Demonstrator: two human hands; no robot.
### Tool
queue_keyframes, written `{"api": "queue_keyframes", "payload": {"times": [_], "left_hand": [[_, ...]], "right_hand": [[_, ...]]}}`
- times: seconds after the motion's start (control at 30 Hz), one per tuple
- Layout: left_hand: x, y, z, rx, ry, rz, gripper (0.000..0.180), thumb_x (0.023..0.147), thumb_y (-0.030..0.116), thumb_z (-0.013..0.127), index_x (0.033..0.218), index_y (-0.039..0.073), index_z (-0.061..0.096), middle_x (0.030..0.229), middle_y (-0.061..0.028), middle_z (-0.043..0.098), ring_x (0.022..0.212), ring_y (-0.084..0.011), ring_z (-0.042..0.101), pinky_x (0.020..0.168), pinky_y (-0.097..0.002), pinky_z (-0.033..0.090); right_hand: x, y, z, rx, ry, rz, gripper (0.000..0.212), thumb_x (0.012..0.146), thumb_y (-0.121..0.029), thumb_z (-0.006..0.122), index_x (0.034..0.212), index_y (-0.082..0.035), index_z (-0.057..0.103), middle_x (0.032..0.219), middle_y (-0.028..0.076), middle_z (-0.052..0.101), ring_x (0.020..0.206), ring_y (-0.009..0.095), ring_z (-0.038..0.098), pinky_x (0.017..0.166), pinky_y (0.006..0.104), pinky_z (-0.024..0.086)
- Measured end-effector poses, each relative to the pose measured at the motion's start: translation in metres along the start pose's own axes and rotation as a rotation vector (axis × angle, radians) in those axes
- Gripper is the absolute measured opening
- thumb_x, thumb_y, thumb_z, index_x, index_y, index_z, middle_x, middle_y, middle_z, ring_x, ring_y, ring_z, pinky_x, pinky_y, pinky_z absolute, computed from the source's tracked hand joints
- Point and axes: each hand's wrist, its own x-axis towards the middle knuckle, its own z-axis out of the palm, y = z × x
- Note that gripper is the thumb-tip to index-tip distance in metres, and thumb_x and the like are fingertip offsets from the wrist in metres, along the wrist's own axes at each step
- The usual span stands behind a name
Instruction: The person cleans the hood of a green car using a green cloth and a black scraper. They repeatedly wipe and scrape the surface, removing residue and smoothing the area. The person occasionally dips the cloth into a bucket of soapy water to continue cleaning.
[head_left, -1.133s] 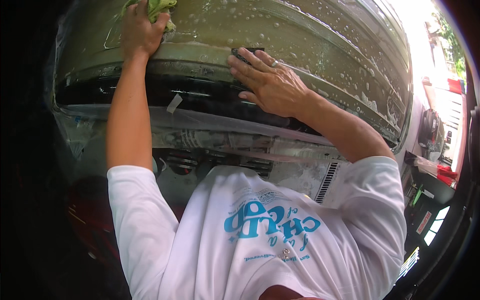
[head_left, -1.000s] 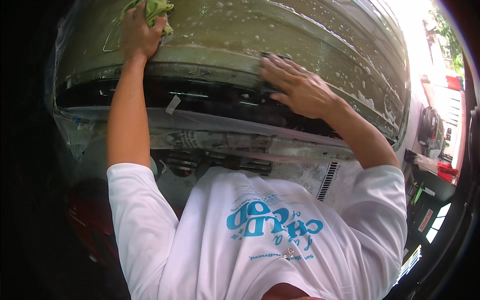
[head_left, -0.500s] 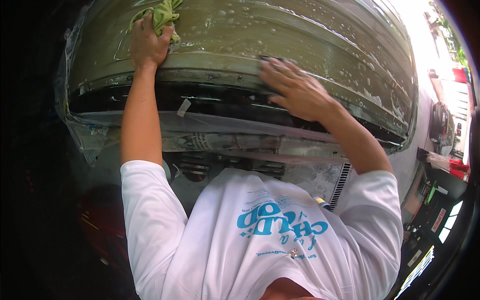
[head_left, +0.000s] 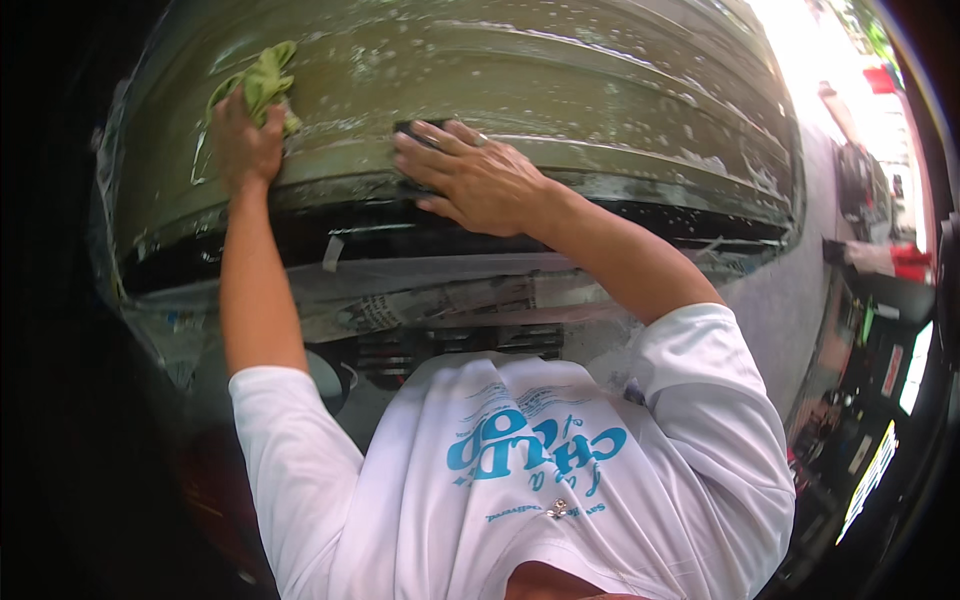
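A large ribbed olive-tan vehicle panel (head_left: 560, 85), wet and dotted with suds, spreads out in front of me. At its left part my left hand (head_left: 248, 148) is closed round a bunched green cloth (head_left: 264, 80) that rests on the panel. My right hand (head_left: 485, 185) lies over a black pad (head_left: 408, 127) near the panel's near edge, pressing it against the wet surface. Only the pad's edges show past the fingers, so its exact kind is unclear. Along the near side of the panel runs a glossy black strip (head_left: 445, 230).
Plastic sheeting and newspaper (head_left: 400, 308) hang below the strip, with a loose piece of tape (head_left: 333, 253) by it. Dark slatted parts (head_left: 500, 343) lie under that. At the far right stand a dark vehicle (head_left: 857, 185) and cluttered black shelving (head_left: 865, 400).
My right hand has swept left along the panel with the pad. The left hand and cloth sit lower and further left in view, as the whole view has also shifted.
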Motion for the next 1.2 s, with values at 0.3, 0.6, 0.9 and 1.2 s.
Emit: {"api": "queue_keyframes", "payload": {"times": [0.3, 0.6, 0.9, 1.2], "left_hand": [[0.000, 0.014, -0.006, 0.071, -0.008, -0.010, 0.069, 0.090, 0.048, 0.071, 0.143, 0.005, 0.060, 0.129, -0.0220, 0.062, 0.122, -0.0432, 0.061, 0.105, -0.0545, 0.049], [-0.002, 0.009, -0.007, 0.037, -0.025, -0.047, 0.070, 0.087, 0.050, 0.074, 0.143, 0.011, 0.061, 0.132, -0.0197, 0.062, 0.125, -0.0415, 0.060, 0.107, -0.0537, 0.049], [-0.006, 0.008, -0.007, 0.026, -0.027, -0.060, 0.069, 0.088, 0.054, 0.069, 0.144, 0.014, 0.060, 0.135, -0.0191, 0.060, 0.130, -0.0410, 0.058, 0.111, -0.0566, 0.044], [-0.003, 0.012, -0.007, 0.035, -0.046, -0.061, 0.068, 0.088, 0.052, 0.069, 0.143, 0.014, 0.058, 0.138, -0.0186, 0.059, 0.133, -0.0387, 0.056, 0.112, -0.0568, 0.042]], "right_hand": [[-0.183, 0.074, 0.007, -0.113, -0.048, 0.484, 0.066, 0.114, -0.035, 0.048, 0.172, -0.009, 0.029, 0.181, 0.013, 0.020, 0.169, 0.030, 0.011, 0.138, 0.0455, 0.011], [0.017, 0.029, 0.011, -0.071, 0.269, 0.224, 0.059, 0.115, -0.041, 0.043, 0.164, -0.008, 0.045, 0.176, 0.016, 0.033, 0.164, 0.033, 0.028, 0.136, 0.0450, 0.022], [-0.045, 0.051, -0.018, 1.096, 1.162, 1.040, 0.048, 0.113, -0.040, 0.058, 0.124, 0.006, 0.065, 0.122, 0.020, 0.072, 0.100, 0.031, 0.078, 0.087, 0.0445, 0.062], [-0.081, 0.043, 0.008, -0.020, 0.860, 1.213, 0.094, 0.095, -0.046, 0.082, 0.157, 0.012, 0.042, 0.148, 0.031, 0.058, 0.133, 0.044, 0.061, 0.111, 0.0533, 0.049]]}}
